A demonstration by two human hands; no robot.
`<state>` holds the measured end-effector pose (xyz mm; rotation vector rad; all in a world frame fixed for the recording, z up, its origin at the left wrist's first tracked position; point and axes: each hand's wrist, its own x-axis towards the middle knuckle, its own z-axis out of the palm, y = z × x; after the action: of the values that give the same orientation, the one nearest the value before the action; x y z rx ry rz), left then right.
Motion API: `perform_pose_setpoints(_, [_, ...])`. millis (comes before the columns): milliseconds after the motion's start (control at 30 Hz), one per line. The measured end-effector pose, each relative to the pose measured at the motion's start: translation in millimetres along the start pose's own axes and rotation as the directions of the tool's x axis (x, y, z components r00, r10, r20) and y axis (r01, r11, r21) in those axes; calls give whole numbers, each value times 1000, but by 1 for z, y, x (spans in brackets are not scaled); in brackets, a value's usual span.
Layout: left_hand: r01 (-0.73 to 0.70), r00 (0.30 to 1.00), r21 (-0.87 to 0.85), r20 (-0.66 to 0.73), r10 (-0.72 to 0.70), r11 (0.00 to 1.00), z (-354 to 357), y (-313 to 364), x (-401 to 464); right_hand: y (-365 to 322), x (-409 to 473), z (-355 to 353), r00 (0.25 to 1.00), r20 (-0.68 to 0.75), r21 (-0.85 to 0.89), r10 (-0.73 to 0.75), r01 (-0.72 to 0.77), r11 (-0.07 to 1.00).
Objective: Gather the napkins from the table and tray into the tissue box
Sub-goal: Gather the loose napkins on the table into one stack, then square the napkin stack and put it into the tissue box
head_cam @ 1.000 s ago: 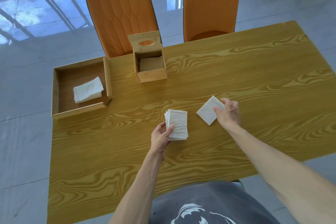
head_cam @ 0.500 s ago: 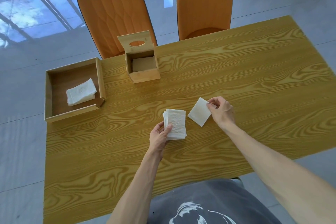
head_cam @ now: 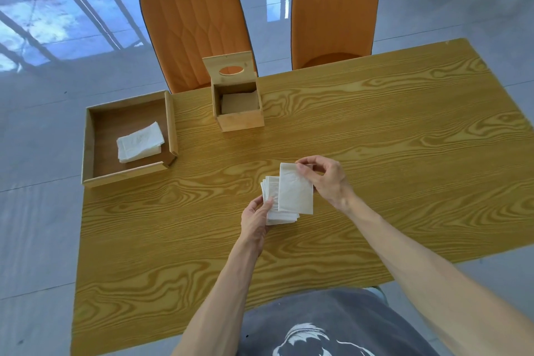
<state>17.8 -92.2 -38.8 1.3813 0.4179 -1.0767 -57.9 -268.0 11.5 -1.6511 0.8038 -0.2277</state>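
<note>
My left hand [head_cam: 255,221] grips a small stack of white napkins [head_cam: 271,191] by its lower left corner, just above the table. My right hand [head_cam: 325,179] pinches a single white napkin [head_cam: 295,189] at its top right corner and holds it over the stack. The wooden tissue box [head_cam: 241,121] stands open at the far side of the table, its lid with an oval hole tipped up behind it. A wooden tray [head_cam: 92,139] at the left holds a folded pile of napkins [head_cam: 140,141].
The wooden table [head_cam: 375,153] stretches right and toward me. Two orange chairs [head_cam: 196,26] stand behind its far edge, beyond the tissue box. A glossy tiled floor surrounds the table.
My right hand lifted the single napkin off the table and carried it left onto the stack in my left hand. The left hand stayed in place.
</note>
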Motion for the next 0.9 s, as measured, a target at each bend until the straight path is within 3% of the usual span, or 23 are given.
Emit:
perform_pose_setpoints(133, [-1,1000,15,-4,1,1000,-6,-4,-4,15,-4,22,993,50,9,111,-112,994])
perform_pose_setpoints(267, [11,999,17,-34,-10,1000,-12,-6,-7,31,-6,37,987,9,-139,163,-161,977])
perform_pose_setpoints(667, [-8,999,20,36,7,1000,-12,-8,-13,25,-11,55,984,-121,-374,129,-165,912])
perform_pose_setpoints(800, [2,998,-42,64,1,999,-10,-5,-16,30,-17,56,978,-186,-355,100,-161,921])
perform_pose_setpoints(900, [16,998,-135,58,-9,991,-8,2,-17,28,-26,54,978,-152,-220,144,-176,960])
